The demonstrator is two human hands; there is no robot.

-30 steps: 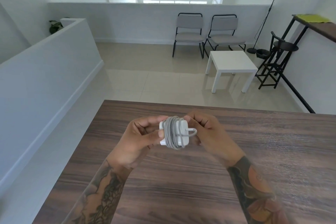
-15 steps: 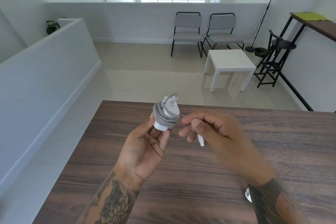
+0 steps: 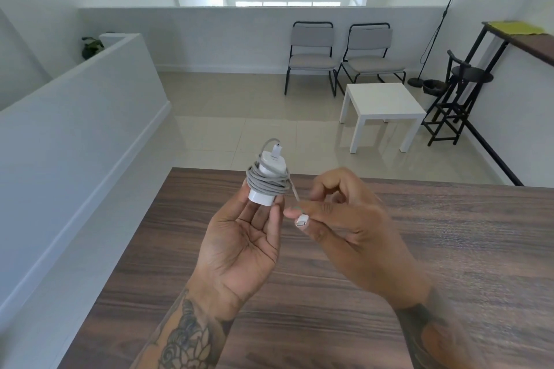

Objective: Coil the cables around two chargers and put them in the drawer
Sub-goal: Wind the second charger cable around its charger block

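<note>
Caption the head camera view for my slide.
Left hand holds cable-wrapped charger; right hand pinches its connector.

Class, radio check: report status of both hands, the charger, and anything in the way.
Left hand grips charger, cable coiled round it. Right hand pinches loose plug end. Nothing blocking; drawer not seen.

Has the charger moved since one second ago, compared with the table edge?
Yes. The charger, held by the left hand, rose from over the table to its far edge.
</note>
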